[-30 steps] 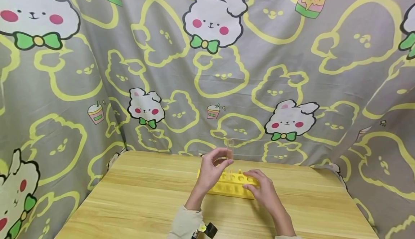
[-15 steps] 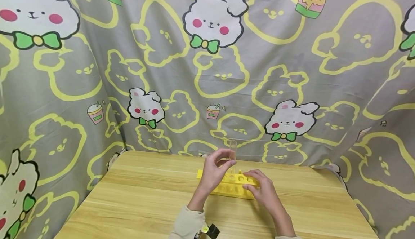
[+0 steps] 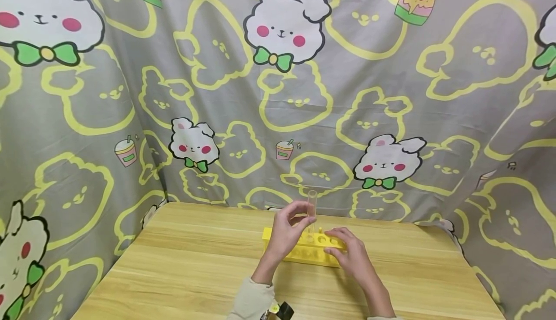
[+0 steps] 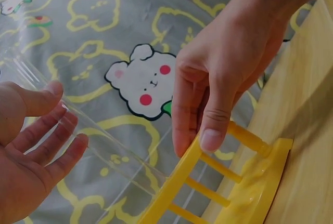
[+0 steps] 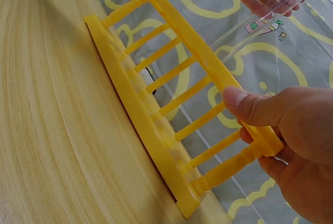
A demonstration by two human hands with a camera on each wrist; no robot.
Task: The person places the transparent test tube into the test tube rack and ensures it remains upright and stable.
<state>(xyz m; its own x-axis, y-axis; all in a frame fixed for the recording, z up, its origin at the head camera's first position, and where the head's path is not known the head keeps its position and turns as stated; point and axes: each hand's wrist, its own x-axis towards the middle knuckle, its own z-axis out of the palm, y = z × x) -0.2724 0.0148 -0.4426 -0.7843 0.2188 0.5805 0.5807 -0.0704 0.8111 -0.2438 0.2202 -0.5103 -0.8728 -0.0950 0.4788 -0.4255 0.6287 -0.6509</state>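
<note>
Between the thumb and fingers of my left hand point(image 3: 284, 233), a clear test tube point(image 3: 312, 199) is pinched nearly upright. Its lower end meets the top plate of a yellow test tube rack point(image 3: 309, 258), at a hole near the middle, and no tube shows under that plate in the right wrist view. My right hand point(image 3: 353, 253) grips the rack's right end, with the thumb point(image 5: 237, 99) on the near edge of the top plate and the other fingers behind it. Part of the rack's left half is hidden behind my left hand in the head view.
The rack stands on a wood-grain table point(image 3: 187, 257). Short yellow pegs point(image 3: 320, 230) rise along the rack's back. A grey curtain point(image 3: 234, 107) with rabbit prints hangs behind the table and at both sides. A dark wrist device point(image 3: 284, 311) sits at my left sleeve.
My left hand has shifted slightly right with the test tube, bringing its lower end over a hole further right, then lowered it a little. My right hand keeps its grip on the rack.
</note>
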